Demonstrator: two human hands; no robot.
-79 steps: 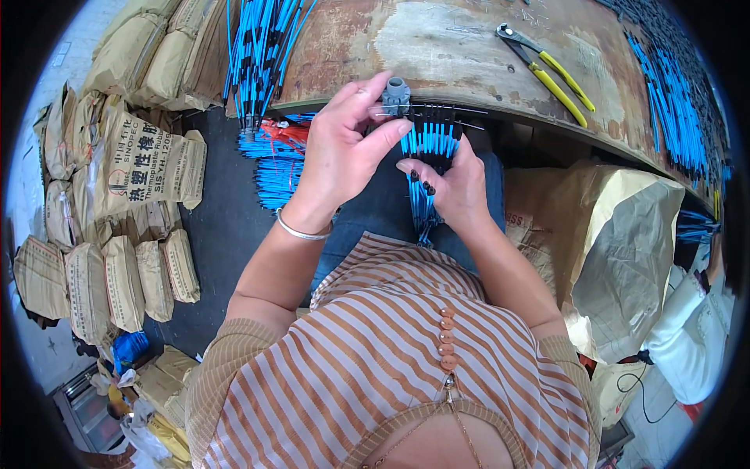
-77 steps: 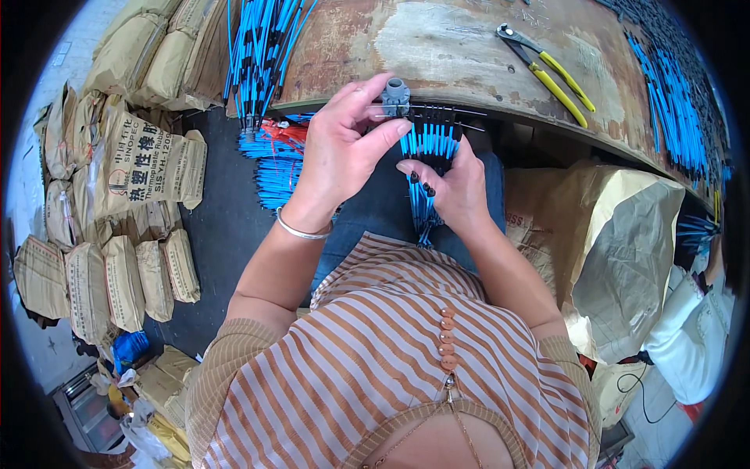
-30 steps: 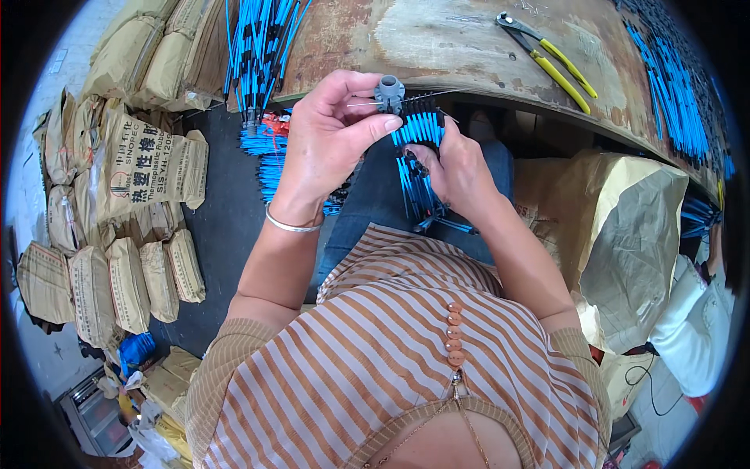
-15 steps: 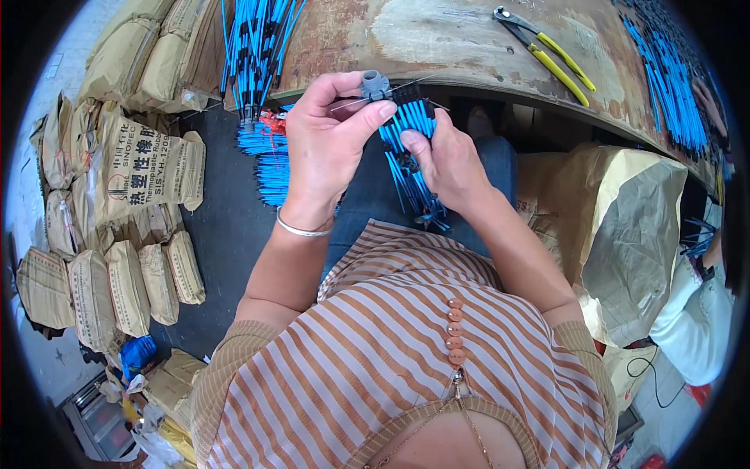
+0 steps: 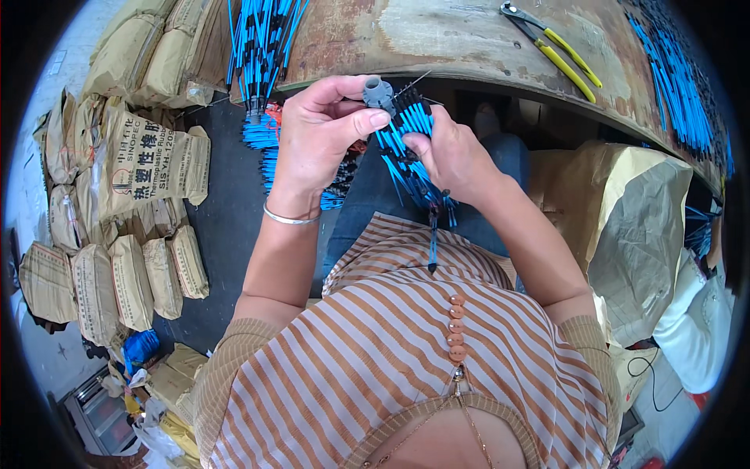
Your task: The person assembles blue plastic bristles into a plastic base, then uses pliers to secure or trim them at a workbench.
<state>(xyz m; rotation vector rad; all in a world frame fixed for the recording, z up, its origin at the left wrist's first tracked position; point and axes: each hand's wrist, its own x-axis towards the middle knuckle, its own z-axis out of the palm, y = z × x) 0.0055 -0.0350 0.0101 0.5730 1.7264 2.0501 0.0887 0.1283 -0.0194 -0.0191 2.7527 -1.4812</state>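
The left hand (image 5: 316,129) pinches a small grey plug (image 5: 378,92) between thumb and forefinger, just under the bench (image 5: 469,39) edge. The right hand (image 5: 453,152) has its grip pressed around a bundle of blue wires (image 5: 410,152), whose black-tipped ends fan up against the plug while the tails hang down over the lap.

A couple of seconds ago the right hand sat lower, away from the plug, with the wires hanging loose below it. Since then it has come up and gathered the bundle tight, so that the wire ends now meet the plug and the two hands nearly touch. Both hands have also drifted a little toward the bench edge. This looks like the wire ends being brought to the plug and lined up with it; whether any wire is seated inside cannot be told, as the fingers hide the joint.

On the bench lie yellow-handled pliers (image 5: 558,47), untouched, and more blue wires in a heap at the left (image 5: 262,47) and along the right rim (image 5: 676,78). Tan sacks (image 5: 148,156) are stacked on the floor to the person's left, and a crumpled paper bag (image 5: 641,211) stands at the right.
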